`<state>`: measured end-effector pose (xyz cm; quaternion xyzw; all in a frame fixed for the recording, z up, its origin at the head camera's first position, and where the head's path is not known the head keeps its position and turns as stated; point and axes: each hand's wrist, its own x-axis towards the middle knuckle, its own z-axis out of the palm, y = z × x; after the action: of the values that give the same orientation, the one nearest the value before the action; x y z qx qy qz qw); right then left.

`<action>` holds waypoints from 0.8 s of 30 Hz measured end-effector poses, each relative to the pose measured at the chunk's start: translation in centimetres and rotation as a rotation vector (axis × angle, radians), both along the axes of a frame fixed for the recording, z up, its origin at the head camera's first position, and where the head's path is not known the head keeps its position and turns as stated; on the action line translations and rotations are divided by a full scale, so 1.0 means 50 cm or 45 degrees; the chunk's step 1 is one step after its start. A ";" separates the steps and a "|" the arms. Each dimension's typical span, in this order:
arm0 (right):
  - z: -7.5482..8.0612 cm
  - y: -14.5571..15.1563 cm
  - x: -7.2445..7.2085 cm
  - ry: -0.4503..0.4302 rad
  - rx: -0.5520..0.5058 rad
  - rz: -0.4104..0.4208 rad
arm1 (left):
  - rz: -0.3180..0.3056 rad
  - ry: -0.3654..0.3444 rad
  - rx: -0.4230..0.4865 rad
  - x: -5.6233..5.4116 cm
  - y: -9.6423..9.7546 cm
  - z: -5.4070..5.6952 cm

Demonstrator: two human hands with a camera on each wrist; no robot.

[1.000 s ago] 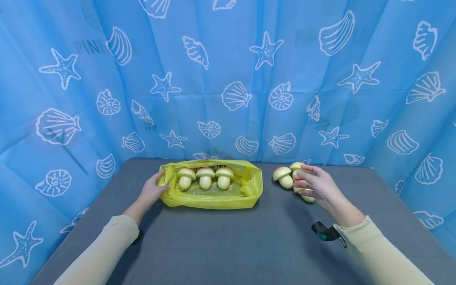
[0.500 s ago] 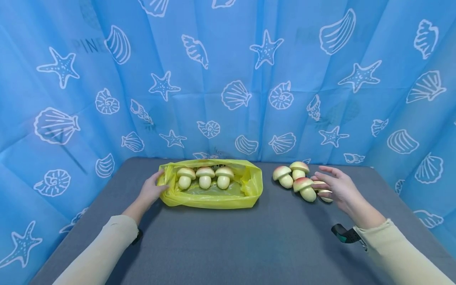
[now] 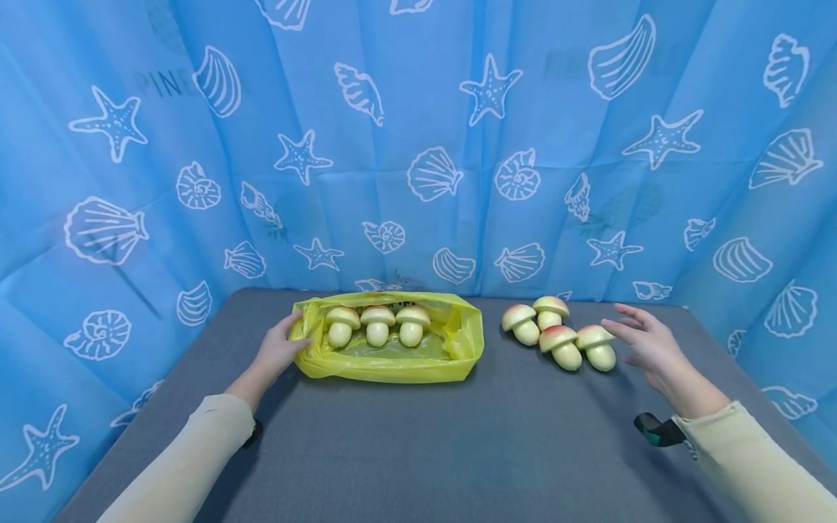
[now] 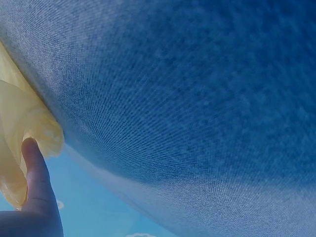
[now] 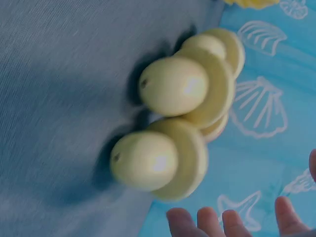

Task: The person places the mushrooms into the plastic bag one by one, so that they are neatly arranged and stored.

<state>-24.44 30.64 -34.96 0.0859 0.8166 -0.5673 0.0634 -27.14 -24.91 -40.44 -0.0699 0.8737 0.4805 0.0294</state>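
Mushrooms (image 3: 411,330): three inside bag (image 3: 392,372), four left near surface's (image 3: 431,443) far edge; left hand (image 3: 277,350) gripping bag; right hand (image 3: 657,356) spread.

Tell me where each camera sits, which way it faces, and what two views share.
Head: worn on the head, facing forward and down at the table, yellow bag, loose mushrooms and blue curtain; left hand, right hand and both sleeves show.
Left wrist: on that wrist, facing the table, bag at the picture's left edge; one digit shows, touching the bag.
Right wrist: on that wrist, facing the loose mushrooms and curtain; fingertips show at the lower right.
Shared: head and right wrist both show the loose mushrooms.
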 end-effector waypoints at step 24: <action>-0.074 0.083 -0.068 -0.216 0.046 0.238 | -0.013 0.027 -0.004 0.000 -0.004 -0.004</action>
<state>-27.86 34.80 -38.67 0.0583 0.8228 -0.5348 0.1832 -27.12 -25.12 -40.62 -0.0604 0.8751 0.4796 0.0223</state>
